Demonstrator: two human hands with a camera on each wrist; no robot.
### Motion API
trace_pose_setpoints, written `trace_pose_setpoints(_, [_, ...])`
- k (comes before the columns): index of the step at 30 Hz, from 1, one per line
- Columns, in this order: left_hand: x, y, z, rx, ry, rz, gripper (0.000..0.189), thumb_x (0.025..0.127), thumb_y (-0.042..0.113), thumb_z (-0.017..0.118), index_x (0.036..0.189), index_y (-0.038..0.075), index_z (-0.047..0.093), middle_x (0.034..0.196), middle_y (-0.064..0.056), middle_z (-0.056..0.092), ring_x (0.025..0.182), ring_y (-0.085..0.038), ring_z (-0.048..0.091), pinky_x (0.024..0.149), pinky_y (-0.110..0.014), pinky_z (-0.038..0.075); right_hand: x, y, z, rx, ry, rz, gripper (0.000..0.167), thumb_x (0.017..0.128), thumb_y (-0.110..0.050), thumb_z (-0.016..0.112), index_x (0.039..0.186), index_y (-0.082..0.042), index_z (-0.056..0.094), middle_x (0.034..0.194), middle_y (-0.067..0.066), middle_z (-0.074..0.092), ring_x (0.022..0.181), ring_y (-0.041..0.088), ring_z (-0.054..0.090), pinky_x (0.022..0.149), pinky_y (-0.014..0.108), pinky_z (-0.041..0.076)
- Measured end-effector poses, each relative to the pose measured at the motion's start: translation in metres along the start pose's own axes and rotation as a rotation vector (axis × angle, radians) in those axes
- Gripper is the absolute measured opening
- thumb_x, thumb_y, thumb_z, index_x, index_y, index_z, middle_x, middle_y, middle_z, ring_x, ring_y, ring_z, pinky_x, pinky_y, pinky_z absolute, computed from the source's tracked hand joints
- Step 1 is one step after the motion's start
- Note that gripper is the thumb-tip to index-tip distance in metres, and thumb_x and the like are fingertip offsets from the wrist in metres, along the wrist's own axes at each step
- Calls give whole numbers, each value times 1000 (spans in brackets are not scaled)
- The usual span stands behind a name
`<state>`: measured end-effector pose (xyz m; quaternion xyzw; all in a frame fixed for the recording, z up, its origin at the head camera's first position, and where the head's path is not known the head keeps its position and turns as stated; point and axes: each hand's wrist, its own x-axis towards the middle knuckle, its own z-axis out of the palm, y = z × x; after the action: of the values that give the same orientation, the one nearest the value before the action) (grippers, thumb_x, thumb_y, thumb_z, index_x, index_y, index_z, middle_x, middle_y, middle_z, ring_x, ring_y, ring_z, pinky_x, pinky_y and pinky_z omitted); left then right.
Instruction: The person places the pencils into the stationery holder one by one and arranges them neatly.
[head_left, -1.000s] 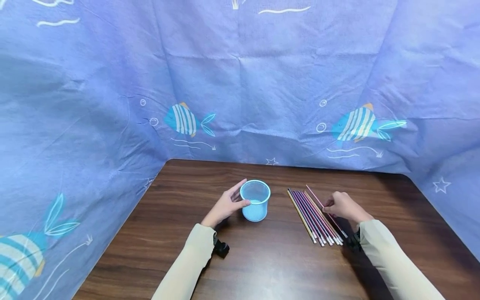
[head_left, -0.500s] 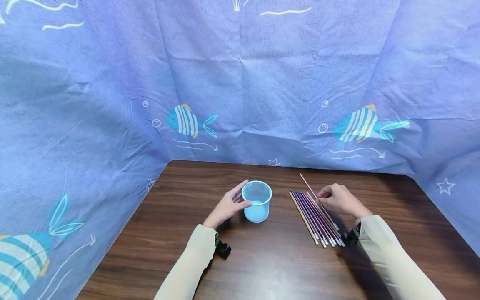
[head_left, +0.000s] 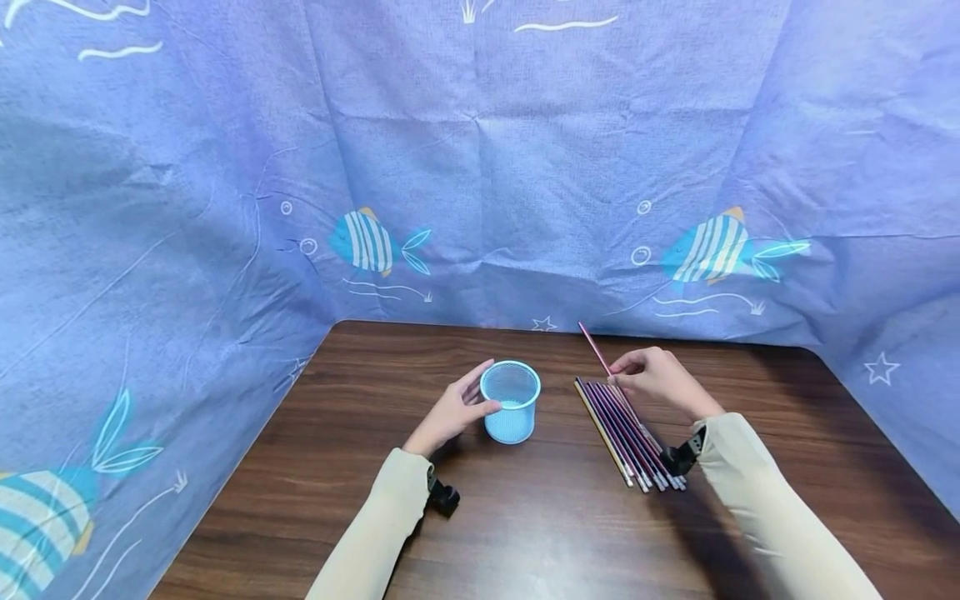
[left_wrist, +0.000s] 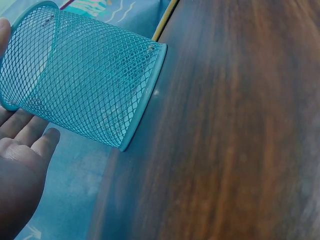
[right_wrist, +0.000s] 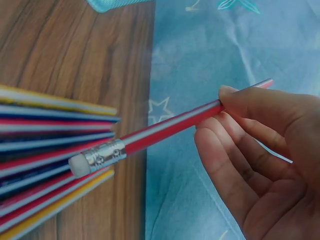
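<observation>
A light blue mesh pencil cup [head_left: 510,427] stands upright on the table. My left hand [head_left: 448,414] holds it from the left, thumb at the near rim and fingers along the far side; in the left wrist view the mesh wall [left_wrist: 95,75] sits between thumb and fingers. My right hand [head_left: 660,381] pinches a red-and-white striped pencil [right_wrist: 172,121] between thumb and fingers, its white eraser end pointing back toward the wrist. That pencil is raised and slanted above a row of striped pencils [head_left: 611,433], which lie side by side with their erasers toward me.
The dark wood table [head_left: 525,533] reaches back to a blue fabric backdrop [head_left: 555,167] printed with fish. A small black camera is strapped on each wrist. The pencil row lies a short way right of the cup.
My right hand has lifted the red-and-white pencil off the right side of the row and carried it left and away from me. The left hand and cup have stayed in place.
</observation>
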<state>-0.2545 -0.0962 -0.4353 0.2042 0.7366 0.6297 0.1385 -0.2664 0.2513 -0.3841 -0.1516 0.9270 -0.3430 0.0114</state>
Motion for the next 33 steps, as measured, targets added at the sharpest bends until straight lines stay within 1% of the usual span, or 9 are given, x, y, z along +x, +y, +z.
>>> trace_pose_setpoints(7, [-1,-1,-1,15,5,-7,70,92,8,63,152,13,27,159,-10,25,145,-25,26,118,-36,28,7,-15,2,72,45,-2,21,85,-16,72,96,2,71,84,16,73,62,4,63,60,16,52])
trace_pose_setpoints(10, [-1,-1,-1,11,6,-9,70,92,9,64,152,14,28,159,-10,25,145,-24,26,118,-36,28,10,-19,4,90,72,-19,21,86,-16,72,97,2,71,84,14,73,64,8,66,61,17,54])
trace_pose_setpoints(13, [-1,-1,-1,9,4,-6,71,92,11,65,152,14,28,159,-10,25,145,-24,26,118,-36,28,14,-24,7,143,97,-21,22,86,-15,71,98,3,71,86,15,73,68,12,69,64,20,58])
trace_pose_setpoints(17, [-1,-1,-1,12,2,-3,70,92,10,64,152,14,28,159,-9,25,145,-24,26,118,-36,28,20,-34,11,238,137,-11,24,87,-14,71,101,5,69,90,19,72,70,10,69,66,26,61])
trace_pose_setpoints(22, [0,-1,-1,6,2,2,71,92,9,64,152,14,27,159,-10,25,145,-25,26,118,-36,28,27,-48,16,265,217,-30,26,87,-16,72,102,4,70,94,21,72,73,13,70,67,25,61])
trace_pose_setpoints(25, [0,0,-1,2,1,4,72,91,14,66,152,14,27,159,-10,25,145,-25,26,118,-35,28,30,-57,19,276,255,-26,26,87,-18,71,103,3,70,97,21,72,71,9,70,68,21,60])
trace_pose_setpoints(28, [0,0,-1,2,1,1,72,91,14,66,152,14,28,159,-10,25,145,-25,27,118,-36,28,33,-66,22,336,289,-5,26,87,-19,72,104,1,70,96,20,72,70,6,69,67,18,58])
trace_pose_setpoints(29, [-1,1,-1,5,2,-2,72,91,13,66,152,14,28,158,-10,25,145,-25,27,118,-36,29,35,-69,24,353,300,-4,26,87,-18,71,104,1,70,96,20,72,69,3,67,68,18,58])
trace_pose_setpoints(33, [0,1,0,12,4,-8,70,92,9,64,152,15,28,159,-9,25,145,-25,27,118,-37,29,40,-78,29,426,334,-13,27,88,-17,70,105,4,68,97,22,71,70,1,67,68,18,58])
